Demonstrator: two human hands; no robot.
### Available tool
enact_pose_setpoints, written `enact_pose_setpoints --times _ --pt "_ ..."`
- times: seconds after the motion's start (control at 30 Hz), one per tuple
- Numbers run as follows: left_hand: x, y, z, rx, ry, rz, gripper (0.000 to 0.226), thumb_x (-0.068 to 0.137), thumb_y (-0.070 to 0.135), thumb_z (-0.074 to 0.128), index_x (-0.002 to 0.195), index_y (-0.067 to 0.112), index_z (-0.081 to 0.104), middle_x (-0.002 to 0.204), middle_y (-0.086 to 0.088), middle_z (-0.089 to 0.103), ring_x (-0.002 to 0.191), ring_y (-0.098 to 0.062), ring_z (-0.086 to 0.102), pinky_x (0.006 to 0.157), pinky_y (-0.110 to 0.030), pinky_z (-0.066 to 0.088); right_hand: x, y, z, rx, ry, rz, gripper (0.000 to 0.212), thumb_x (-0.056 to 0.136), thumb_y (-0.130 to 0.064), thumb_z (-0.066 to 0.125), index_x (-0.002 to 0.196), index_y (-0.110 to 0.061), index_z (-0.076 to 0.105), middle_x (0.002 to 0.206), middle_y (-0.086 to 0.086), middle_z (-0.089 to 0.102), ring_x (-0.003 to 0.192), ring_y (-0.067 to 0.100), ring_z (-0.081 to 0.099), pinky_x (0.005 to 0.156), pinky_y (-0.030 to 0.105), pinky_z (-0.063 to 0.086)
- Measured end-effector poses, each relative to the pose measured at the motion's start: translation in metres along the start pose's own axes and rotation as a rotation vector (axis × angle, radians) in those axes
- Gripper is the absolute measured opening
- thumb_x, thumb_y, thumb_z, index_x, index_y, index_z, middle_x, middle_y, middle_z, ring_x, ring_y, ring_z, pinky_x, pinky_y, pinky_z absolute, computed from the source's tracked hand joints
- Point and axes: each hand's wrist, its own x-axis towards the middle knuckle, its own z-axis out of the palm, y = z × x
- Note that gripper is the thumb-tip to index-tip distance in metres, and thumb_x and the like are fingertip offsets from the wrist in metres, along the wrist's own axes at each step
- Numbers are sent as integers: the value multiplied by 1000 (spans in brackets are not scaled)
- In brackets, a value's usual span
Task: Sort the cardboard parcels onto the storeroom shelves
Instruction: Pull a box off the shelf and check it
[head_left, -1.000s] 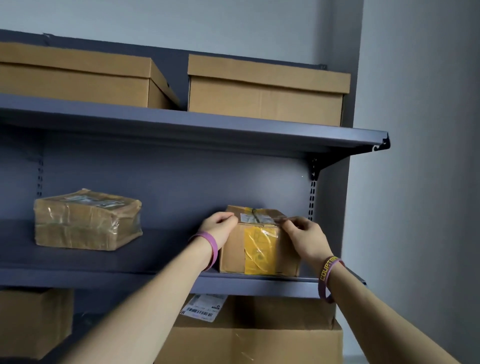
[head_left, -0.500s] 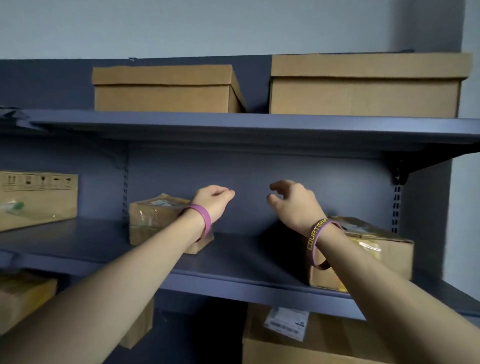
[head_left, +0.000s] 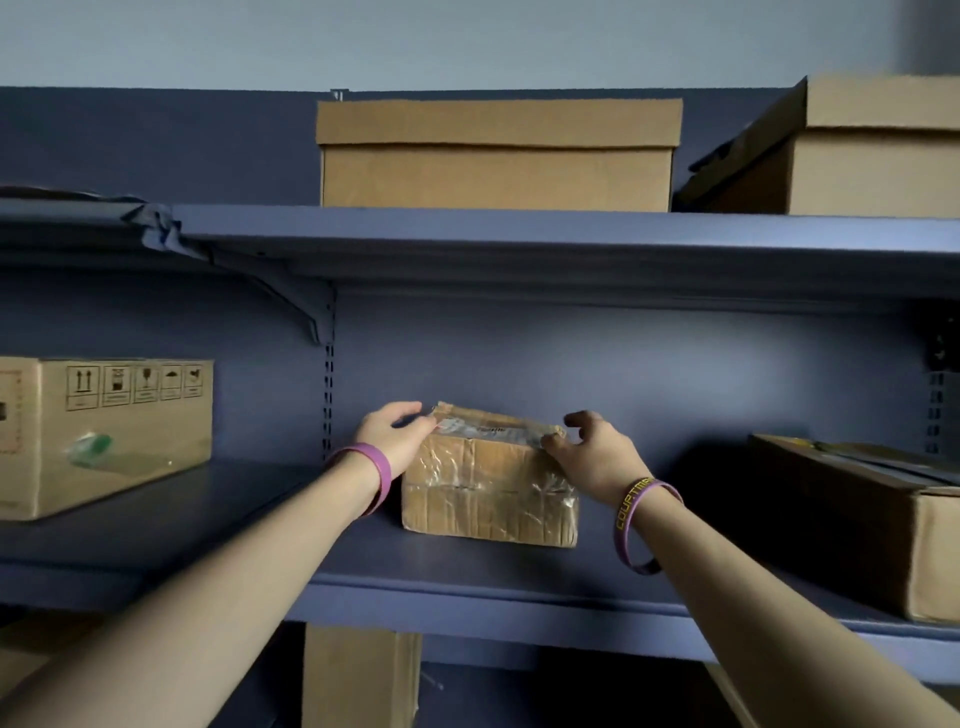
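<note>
Small squat cardboard parcel (head_left: 488, 483), crinkled glossy tape wrap, on blue metal shelf (head_left: 467, 577), left hand (head_left: 397, 439) and right hand (head_left: 592, 457) gripping its top corners, fingers curled.

A small brown cardboard parcel (head_left: 488, 488), wrapped in crinkled clear tape with a label on top, is sitting upright on the blue middle shelf (head_left: 467, 577), between a printed carton (head_left: 104, 431) and a long box (head_left: 857, 519).

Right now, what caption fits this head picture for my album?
Both hands, left and right, hold a taped parcel on the middle shelf.
</note>
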Motion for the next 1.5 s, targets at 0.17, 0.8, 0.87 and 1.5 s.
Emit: enact_pose_setpoints --times 0.17,0.8,0.87,1.5 --pt "-2 -22 10 -221 -79 -182 43 86 51 57 127 39 54 122 7 53 103 -20 50 93 -41 47 -6 15 27 326 -39 247 69 80 -72 52 124 -18 48 112 6 61 93 24 59 76 35 52" --pt "-9 -47 17 -373 -53 -51 35 73 -12 50 96 14 53 97 -9 68 97 -28 65 88 -51 53 -17 41 48 599 145 -159 66 79 27 50 127 -18 42 128 5 54 121 22 54 92 56 52" --pt "-9 -48 17 -361 -42 -45 34 74 -12 51 96 14 52 96 -6 68 96 -26 64 86 -47 54 -18 40 48 600 148 -161 67 78 26 51 126 -19 42 126 2 55 121 23 54 89 56 54" --pt "-4 -41 21 -421 4 -265 55 85 58 51 122 19 61 123 -6 61 112 -28 56 101 -42 43 -13 39 47 547 227 144 23 91 -45 53 99 -26 62 100 -5 68 97 19 64 97 46 50"
